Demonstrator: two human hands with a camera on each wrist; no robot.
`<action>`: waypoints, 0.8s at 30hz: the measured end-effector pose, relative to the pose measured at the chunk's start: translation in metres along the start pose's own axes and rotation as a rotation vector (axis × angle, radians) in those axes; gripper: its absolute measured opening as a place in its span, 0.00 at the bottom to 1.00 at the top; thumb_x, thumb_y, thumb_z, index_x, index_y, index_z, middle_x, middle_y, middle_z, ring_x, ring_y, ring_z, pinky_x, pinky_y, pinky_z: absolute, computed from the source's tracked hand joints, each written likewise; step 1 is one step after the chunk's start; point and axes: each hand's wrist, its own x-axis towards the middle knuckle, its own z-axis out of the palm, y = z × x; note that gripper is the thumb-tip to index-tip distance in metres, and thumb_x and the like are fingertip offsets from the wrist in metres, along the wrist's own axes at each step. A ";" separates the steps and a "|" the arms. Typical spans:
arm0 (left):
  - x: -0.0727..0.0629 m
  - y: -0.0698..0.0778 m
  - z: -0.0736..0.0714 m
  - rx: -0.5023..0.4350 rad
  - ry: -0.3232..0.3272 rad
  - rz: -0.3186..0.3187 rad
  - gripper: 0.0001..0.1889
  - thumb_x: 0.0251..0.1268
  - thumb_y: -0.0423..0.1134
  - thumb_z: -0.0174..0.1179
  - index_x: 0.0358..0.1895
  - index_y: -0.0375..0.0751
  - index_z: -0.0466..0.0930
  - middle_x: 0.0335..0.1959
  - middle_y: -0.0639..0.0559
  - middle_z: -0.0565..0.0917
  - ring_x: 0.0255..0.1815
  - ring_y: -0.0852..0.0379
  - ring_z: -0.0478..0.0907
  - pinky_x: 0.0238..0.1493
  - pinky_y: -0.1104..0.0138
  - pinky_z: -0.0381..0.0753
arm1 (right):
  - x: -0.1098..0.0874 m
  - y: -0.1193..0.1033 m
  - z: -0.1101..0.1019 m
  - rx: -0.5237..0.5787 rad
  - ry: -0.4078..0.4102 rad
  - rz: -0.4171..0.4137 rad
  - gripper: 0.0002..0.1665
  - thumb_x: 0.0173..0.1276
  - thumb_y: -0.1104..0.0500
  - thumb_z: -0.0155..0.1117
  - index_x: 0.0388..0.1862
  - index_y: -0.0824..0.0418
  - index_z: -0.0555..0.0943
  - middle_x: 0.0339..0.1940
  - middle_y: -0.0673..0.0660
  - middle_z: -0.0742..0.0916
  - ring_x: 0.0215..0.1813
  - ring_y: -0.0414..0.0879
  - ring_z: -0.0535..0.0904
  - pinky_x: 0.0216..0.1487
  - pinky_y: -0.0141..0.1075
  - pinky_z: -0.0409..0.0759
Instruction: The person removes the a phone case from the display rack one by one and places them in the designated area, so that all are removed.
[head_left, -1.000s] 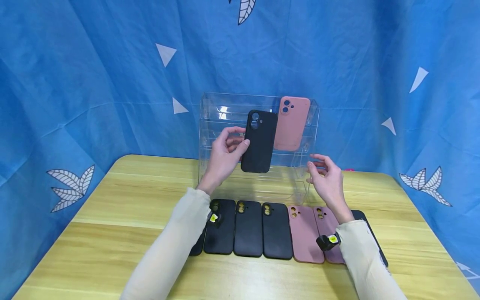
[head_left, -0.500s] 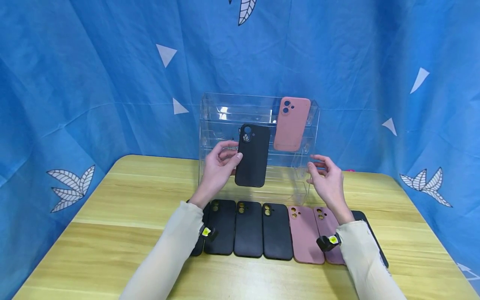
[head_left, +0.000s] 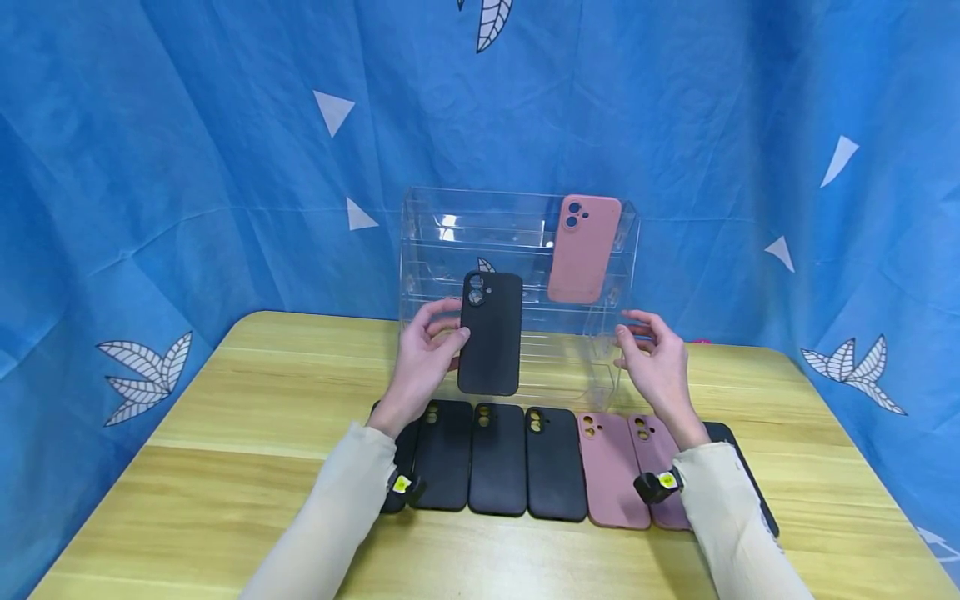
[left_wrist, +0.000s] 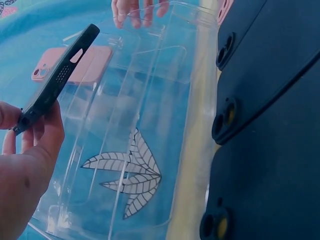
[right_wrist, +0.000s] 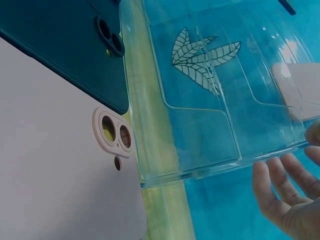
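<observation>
My left hand (head_left: 427,350) holds a black phone case (head_left: 491,333) by its left edge, thumb in front and fingers behind. In the head view it stands upright before a clear acrylic tiered rack (head_left: 558,367); the left wrist view shows the case (left_wrist: 57,75) edge-on. At the rack's right side is my right hand (head_left: 654,354), its fingers loosely bent and fingertips right at the side panel, as the right wrist view shows of the fingers (right_wrist: 285,182). A pink phone case (head_left: 585,250) stands in the rack's upper right.
In front of the rack a row of phone cases lies on the wooden table (head_left: 225,433): several black cases (head_left: 497,458), two pink cases (head_left: 613,471), and a black case (head_left: 738,467) partly under my right forearm. A blue patterned cloth (head_left: 225,167) hangs behind.
My left hand has moved down and to the left with the black phone case, away from the pink case in the rack. My right hand has stayed at the rack's side.
</observation>
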 end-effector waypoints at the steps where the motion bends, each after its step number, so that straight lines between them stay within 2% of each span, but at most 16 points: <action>1: -0.001 -0.001 -0.001 -0.006 0.001 -0.008 0.21 0.74 0.29 0.56 0.67 0.45 0.70 0.48 0.47 0.82 0.40 0.62 0.86 0.44 0.60 0.90 | 0.000 0.000 0.000 0.000 0.000 0.000 0.25 0.80 0.52 0.56 0.71 0.60 0.74 0.59 0.65 0.84 0.47 0.36 0.84 0.37 0.30 0.89; 12: -0.008 -0.008 -0.014 0.000 -0.002 -0.050 0.23 0.74 0.29 0.54 0.69 0.48 0.66 0.50 0.46 0.81 0.41 0.59 0.86 0.52 0.49 0.89 | -0.001 -0.001 0.000 0.006 0.003 -0.014 0.24 0.80 0.53 0.57 0.70 0.60 0.75 0.58 0.65 0.84 0.46 0.36 0.84 0.36 0.29 0.89; 17: -0.013 -0.011 -0.021 0.005 -0.023 -0.065 0.24 0.75 0.29 0.54 0.70 0.49 0.65 0.51 0.46 0.80 0.41 0.58 0.85 0.50 0.53 0.90 | -0.002 -0.002 -0.001 -0.001 0.004 -0.017 0.25 0.80 0.52 0.56 0.70 0.60 0.74 0.59 0.65 0.84 0.46 0.36 0.84 0.36 0.29 0.89; 24: -0.017 -0.011 -0.031 0.023 -0.058 -0.083 0.25 0.76 0.30 0.53 0.72 0.50 0.64 0.53 0.45 0.80 0.41 0.58 0.86 0.49 0.55 0.90 | -0.002 -0.004 -0.001 -0.002 0.011 -0.002 0.25 0.80 0.51 0.56 0.70 0.61 0.74 0.59 0.65 0.84 0.46 0.36 0.84 0.37 0.33 0.90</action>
